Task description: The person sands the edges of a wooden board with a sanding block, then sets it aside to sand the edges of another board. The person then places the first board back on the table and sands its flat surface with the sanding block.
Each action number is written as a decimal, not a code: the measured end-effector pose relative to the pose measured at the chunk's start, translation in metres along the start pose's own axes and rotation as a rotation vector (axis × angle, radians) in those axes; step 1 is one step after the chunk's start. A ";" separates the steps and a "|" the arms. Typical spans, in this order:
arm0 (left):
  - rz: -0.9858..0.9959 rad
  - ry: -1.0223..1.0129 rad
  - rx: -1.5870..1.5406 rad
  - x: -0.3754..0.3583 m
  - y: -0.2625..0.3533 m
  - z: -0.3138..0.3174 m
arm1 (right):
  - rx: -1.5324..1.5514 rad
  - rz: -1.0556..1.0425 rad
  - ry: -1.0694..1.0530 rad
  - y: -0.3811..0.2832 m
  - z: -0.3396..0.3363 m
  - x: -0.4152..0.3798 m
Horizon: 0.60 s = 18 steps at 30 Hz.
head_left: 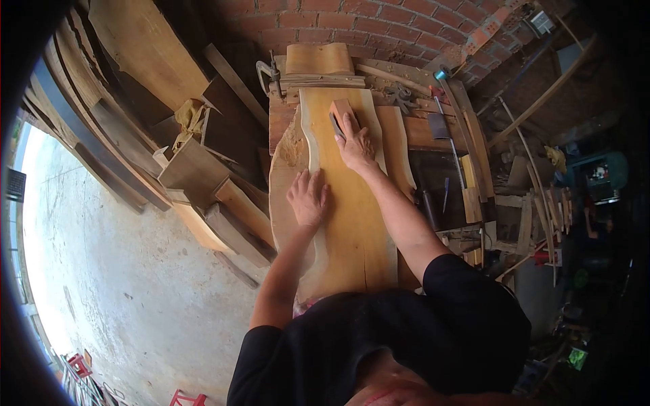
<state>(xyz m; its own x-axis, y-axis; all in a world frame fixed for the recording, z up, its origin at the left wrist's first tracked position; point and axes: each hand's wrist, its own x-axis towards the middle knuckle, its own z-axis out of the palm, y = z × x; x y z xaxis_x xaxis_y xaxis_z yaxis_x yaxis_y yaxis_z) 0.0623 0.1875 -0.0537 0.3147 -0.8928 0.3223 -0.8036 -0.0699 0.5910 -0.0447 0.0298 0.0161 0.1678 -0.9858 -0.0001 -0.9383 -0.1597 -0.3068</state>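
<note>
A long live-edge wood slab (349, 223), yellow-brown with pale edges, lies lengthwise in front of me. My right hand (356, 145) grips a sanding block (342, 108) near the slab's far end. The block is reddish wood with a dark layer along its side, and it appears to rest on the surface. Lower down, my left hand (309, 197) lies with its fingers spread along the left edge of the slab. It holds nothing. Beneath that edge a wider, rough-edged board (288, 172) sticks out to the left.
A clamp (271, 76) and a short wavy board (319, 59) sit at the bench's far end, before a brick wall (291, 24). Stacked planks (145, 40) lean at the left. To the right lie a handsaw (447, 135) and a blue pen-like tool (445, 195).
</note>
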 end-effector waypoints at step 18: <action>-0.268 -0.412 -0.273 0.091 0.096 0.037 | -0.022 0.002 0.020 0.019 0.013 -0.080</action>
<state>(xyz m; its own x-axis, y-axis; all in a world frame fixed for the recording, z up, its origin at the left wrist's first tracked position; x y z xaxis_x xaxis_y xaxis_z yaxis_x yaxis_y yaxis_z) -0.0044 0.0830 0.0050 0.2222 -0.9636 -0.1488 -0.5458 -0.2494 0.7999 -0.0719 0.1064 -0.0021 0.1601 -0.9869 0.0181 -0.9452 -0.1586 -0.2855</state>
